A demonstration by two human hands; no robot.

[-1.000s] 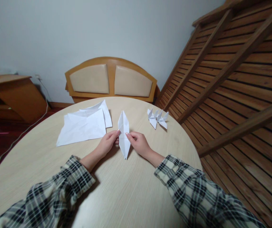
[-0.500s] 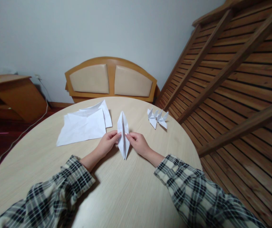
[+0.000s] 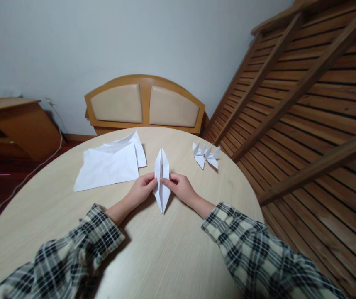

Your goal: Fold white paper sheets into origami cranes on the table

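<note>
A white folded paper, shaped like a long narrow diamond with a slit down its middle, is held upright between my two hands over the table. My left hand pinches its left edge, thumb in front and fingers behind. On the other side my right hand grips the right flap, its thumb lying across the front near the centre slit. The fingers behind the paper are partly hidden.
White paper sheets, creased and overlapping, lie on the round table to the left. Folded paper cranes stand at the right. Beyond the table is a padded headboard; a slatted wooden frame leans at the right.
The folded paper has come slightly nearer to me and turned a little. My right thumb has slid left across its front toward the slit.
</note>
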